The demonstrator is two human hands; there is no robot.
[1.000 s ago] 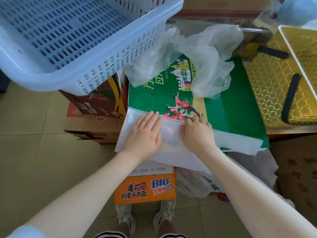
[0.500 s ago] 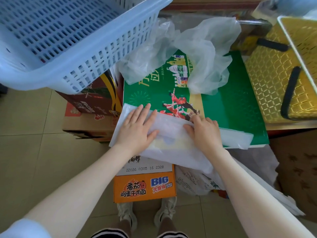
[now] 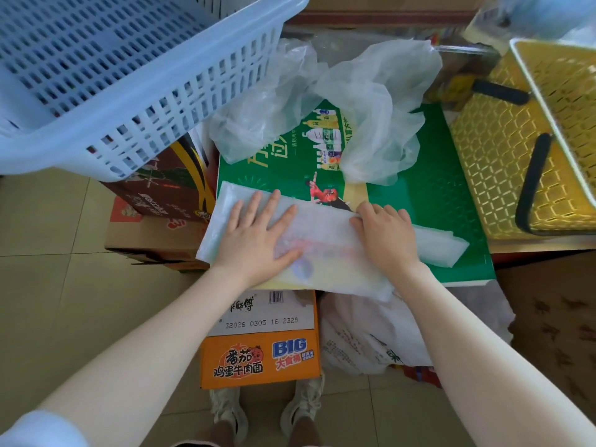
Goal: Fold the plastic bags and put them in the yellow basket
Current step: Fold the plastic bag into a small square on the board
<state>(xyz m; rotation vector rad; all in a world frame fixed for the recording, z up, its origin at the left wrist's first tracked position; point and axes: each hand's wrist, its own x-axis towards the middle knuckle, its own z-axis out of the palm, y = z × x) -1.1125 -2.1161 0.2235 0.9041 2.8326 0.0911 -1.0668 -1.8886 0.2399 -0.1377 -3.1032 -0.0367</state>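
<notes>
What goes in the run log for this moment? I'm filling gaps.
step: folding | left hand: flat on white plastic bag | right hand: curled on fold edge | crumpled clear bag: waiting | yellow basket: right

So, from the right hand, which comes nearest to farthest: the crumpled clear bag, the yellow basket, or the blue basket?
Measured from the right hand in the head view:
1. Crumpled clear bag, just beyond it on the green box.
2. Yellow basket, off to its right.
3. Blue basket, far across on the left, past the left hand.
</notes>
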